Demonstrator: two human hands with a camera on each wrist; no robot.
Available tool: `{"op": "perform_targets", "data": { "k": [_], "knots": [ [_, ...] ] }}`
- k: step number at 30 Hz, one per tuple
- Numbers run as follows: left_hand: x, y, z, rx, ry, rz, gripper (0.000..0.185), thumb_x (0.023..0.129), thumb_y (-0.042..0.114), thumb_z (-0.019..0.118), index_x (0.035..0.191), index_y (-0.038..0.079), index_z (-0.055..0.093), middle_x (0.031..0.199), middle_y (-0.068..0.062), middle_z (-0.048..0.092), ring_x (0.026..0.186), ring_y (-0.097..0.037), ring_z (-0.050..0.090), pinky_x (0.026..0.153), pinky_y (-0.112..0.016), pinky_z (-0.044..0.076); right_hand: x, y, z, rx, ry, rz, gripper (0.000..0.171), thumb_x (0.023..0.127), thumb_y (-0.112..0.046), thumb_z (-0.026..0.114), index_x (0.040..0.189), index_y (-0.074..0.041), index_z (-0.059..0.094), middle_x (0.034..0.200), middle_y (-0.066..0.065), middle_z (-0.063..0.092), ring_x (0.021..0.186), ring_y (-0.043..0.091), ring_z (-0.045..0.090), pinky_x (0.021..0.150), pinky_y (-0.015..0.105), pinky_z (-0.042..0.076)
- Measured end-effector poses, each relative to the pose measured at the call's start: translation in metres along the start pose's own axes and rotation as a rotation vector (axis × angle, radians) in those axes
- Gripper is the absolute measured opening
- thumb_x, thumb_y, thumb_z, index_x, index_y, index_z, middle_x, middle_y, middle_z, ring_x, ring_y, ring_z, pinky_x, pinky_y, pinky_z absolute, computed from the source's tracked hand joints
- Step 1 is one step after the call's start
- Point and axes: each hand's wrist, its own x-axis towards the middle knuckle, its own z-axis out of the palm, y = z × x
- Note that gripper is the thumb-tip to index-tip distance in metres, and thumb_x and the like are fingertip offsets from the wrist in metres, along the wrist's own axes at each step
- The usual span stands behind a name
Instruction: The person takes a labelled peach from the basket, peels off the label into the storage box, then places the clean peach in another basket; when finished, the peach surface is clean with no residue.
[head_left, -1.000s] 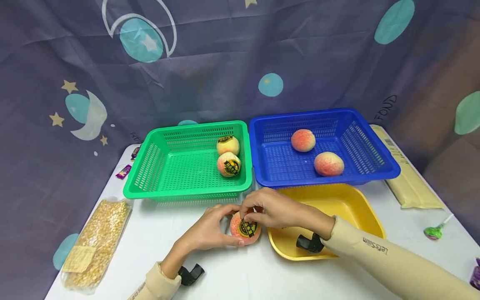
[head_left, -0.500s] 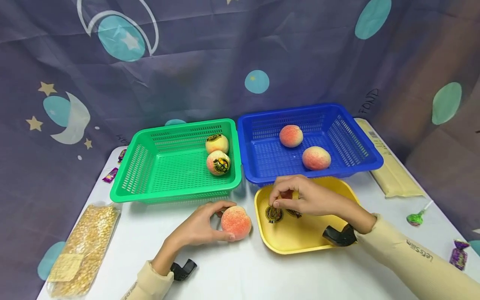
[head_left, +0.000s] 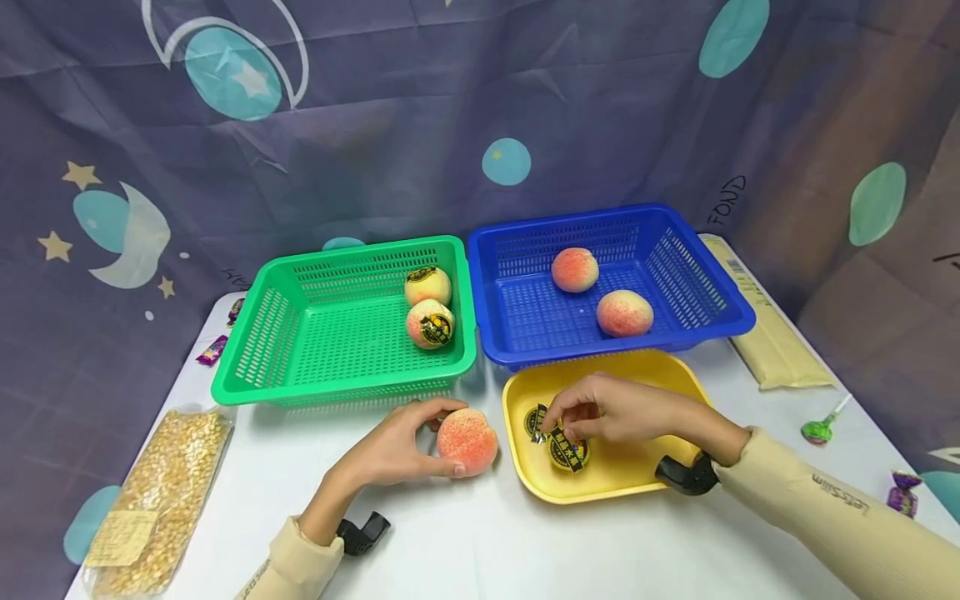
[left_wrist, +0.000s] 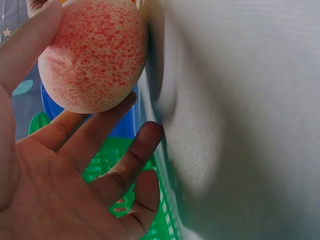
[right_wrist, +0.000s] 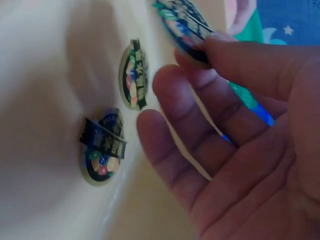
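From the head camera, your left hand [head_left: 397, 446] cups a bare peach [head_left: 467, 441] on the worktop [head_left: 480, 542], while your right hand [head_left: 615, 408] pinches a sticker [head_left: 542, 425] over the yellow tray [head_left: 637, 487]. By the look of it, two stickered peaches [head_left: 430, 323] remain in the green basket [head_left: 247, 379]. Left wrist: fingers curl round the peach [left_wrist: 92, 52]. Right wrist: sticker [right_wrist: 182, 25] pinched, two more stickers [right_wrist: 102, 150] already lie in the tray.

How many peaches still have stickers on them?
Two. Both peaches in the green basket wear stickers: one and one behind it. Two bare peaches lie in the blue basket. The left hand holds a peeled peach on the table. The right hand pinches its sticker over the yellow tray, where two peeled stickers lie.
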Motion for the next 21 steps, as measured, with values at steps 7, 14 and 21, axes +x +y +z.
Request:
{"op": "perform_targets", "data": {
  "k": [7, 14, 21],
  "knots": [
    [-0.0003, -0.0011, -0.0008, -0.016, -0.006, 0.003, 0.074, 0.074, 0.040, 0.090, 0.139, 0.025, 0.059, 0.121, 0.009, 0.068, 0.109, -0.013, 0.061, 0.099, -0.045, 0.049, 0.0050, -0.0007, 0.0025, 0.037, -0.082, 0.008, 0.022, 0.095, 0.003, 0.063, 0.109, -0.008, 0.076, 0.087, -0.001, 0.072, 0.077, 0.004, 0.060, 0.074, 0.021, 0.054],
    [0.0000, -0.0008, -0.0017, -0.007, -0.008, 0.004, 0.073, 0.074, 0.040, 0.090, 0.139, 0.025, 0.059, 0.120, 0.011, 0.068, 0.108, -0.012, 0.061, 0.098, -0.043, 0.049, 0.0025, -0.0009, 0.0024, 0.008, -0.132, 0.052, 0.025, 0.093, 0.000, 0.068, 0.113, -0.012, 0.076, 0.089, -0.003, 0.069, 0.078, 0.003, 0.057, 0.072, 0.020, 0.052],
    [-0.0008, -0.0003, -0.0019, -0.006, -0.011, 0.007, 0.074, 0.074, 0.040, 0.090, 0.139, 0.025, 0.059, 0.120, 0.010, 0.068, 0.107, -0.012, 0.061, 0.098, -0.042, 0.049, -0.0003, -0.0005, 0.0013, -0.023, -0.164, 0.081, 0.035, 0.087, -0.005, 0.078, 0.120, -0.017, 0.074, 0.094, -0.002, 0.069, 0.077, 0.003, 0.056, 0.071, 0.020, 0.051]
  ]
}}
